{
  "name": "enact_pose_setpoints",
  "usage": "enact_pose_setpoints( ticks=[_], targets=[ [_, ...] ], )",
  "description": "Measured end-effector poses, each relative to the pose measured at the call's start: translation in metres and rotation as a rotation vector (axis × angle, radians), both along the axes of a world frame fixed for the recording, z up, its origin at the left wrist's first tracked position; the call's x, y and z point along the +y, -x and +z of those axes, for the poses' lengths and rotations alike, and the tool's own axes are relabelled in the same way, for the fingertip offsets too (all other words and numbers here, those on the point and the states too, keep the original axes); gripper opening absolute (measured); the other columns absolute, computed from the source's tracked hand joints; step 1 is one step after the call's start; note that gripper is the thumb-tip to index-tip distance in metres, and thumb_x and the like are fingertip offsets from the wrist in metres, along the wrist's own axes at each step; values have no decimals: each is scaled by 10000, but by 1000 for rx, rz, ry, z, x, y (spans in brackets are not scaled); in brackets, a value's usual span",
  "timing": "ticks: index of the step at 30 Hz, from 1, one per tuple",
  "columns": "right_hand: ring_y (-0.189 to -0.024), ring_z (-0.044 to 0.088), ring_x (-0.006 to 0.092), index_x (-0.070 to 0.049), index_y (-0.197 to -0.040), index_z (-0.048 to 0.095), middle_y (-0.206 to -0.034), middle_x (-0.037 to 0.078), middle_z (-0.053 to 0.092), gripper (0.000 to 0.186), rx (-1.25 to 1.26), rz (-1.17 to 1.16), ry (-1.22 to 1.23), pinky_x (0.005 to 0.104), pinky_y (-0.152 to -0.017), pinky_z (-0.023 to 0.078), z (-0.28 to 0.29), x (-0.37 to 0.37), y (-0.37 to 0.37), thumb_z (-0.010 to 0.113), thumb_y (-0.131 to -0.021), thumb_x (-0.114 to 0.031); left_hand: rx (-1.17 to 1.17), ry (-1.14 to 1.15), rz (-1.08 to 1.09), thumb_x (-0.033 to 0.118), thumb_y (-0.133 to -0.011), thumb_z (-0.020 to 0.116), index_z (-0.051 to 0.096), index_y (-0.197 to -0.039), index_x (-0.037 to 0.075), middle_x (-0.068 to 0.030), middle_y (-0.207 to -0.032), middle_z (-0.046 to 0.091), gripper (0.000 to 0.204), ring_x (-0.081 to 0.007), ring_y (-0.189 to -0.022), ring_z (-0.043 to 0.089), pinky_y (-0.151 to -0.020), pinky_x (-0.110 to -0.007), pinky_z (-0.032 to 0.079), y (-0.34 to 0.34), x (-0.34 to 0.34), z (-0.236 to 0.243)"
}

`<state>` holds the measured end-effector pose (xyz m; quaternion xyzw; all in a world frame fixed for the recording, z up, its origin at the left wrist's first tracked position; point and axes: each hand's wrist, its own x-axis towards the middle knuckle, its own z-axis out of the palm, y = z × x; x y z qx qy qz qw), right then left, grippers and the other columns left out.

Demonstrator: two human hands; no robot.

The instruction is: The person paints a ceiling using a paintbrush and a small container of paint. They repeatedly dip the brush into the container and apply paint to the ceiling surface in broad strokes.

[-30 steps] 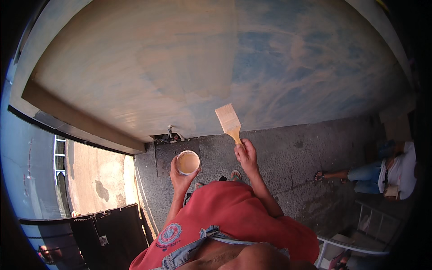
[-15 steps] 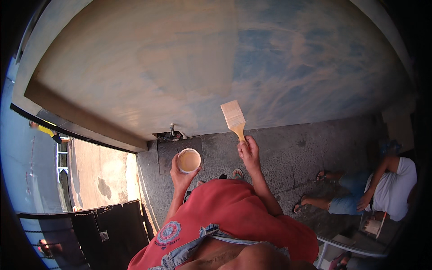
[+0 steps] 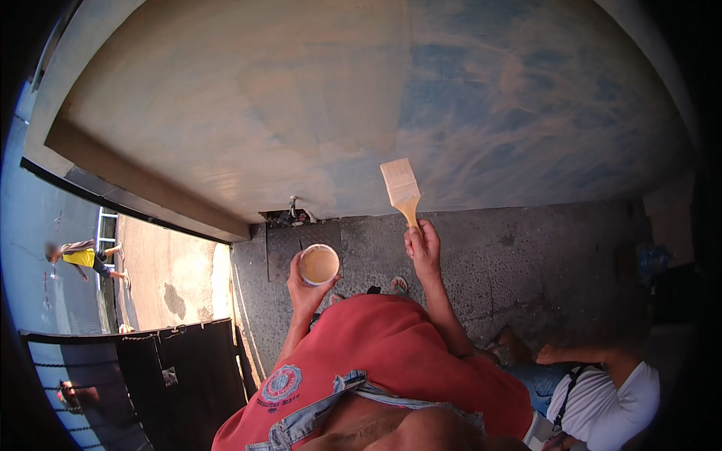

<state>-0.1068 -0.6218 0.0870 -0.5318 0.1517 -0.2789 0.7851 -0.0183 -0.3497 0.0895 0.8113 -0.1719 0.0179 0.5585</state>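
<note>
My left hand [image 3: 304,295] is wrapped round a small round tub [image 3: 320,264] of peach-beige paint, held level in front of me. In my right hand [image 3: 423,248] is a wide flat paintbrush [image 3: 401,185], gripped by its yellow handle with the bristles pointing up and away. Pale paint coats the bristles. Beyond the brush stands a wall [image 3: 323,98], its left part covered in beige and its right part blue with streaky beige strokes. From this angle I cannot tell whether the bristles touch it.
A tap [image 3: 293,203] juts from the wall's base above a small recess. Rough paving [image 3: 496,255] lies underfoot. A person in a white shirt [image 3: 609,402] is close at my lower right. Left are a dark gate [image 3: 192,376] and a person in yellow [image 3: 80,258] walking outside.
Brush and right hand have shifted slightly right and toward the wall. The white-shirted person has bent over and moved nearer me. Outside, the person in yellow has come further into view.
</note>
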Motion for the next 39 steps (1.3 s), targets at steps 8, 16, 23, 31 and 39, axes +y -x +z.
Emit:
enact_pose_setpoints(
  ticks=[8,16,23,31,39],
  targets=[
    [-589,418,16,-49,-1109,537,-753,-33,511,138,-11,-6,-32,188,-501,345,1,4,9,563,-1059,-175,-1,11,2,207,-617,986,496,-1382,-8,-175,-1240,682,934,-261,-1166,661,-985,-391,531,10,4,7],
    [-545,400,13,-69,-1072,539,-746,-29,510,88,-7,-59,37,187,-457,307,4,2,12,513,-1068,-153,22,16,8,192,-619,985,493,-1386,-9,-170,-1245,677,934,-253,-1172,655,-993,-389,526,15,7,8],
    [-525,389,23,-46,-1088,567,-736,-24,513,203,-129,-167,177,194,-449,294,65,-45,-18,496,-1096,-235,11,42,-16,198,-628,980,492,-1386,-12,-166,-1247,677,925,-252,-1172,651,-1000,-386,521,16,6,16],
    [-554,411,17,-3,-1090,624,-728,-44,522,239,-383,-279,395,188,-478,321,253,-114,-98,529,-1077,-222,10,48,-35,198,-630,976,490,-1388,-14,-169,-1251,675,925,-254,-1182,648,-1007,-386,516,15,4,16],
    [-706,562,275,-39,-1315,567,-823,122,565,327,-275,-478,768,393,-618,458,322,-150,-177,561,-997,-113,24,53,-15,200,-635,972,494,-1387,-4,-161,-1259,673,914,-248,-1184,647,-1010,-384,513,20,2,16]
  ],
)
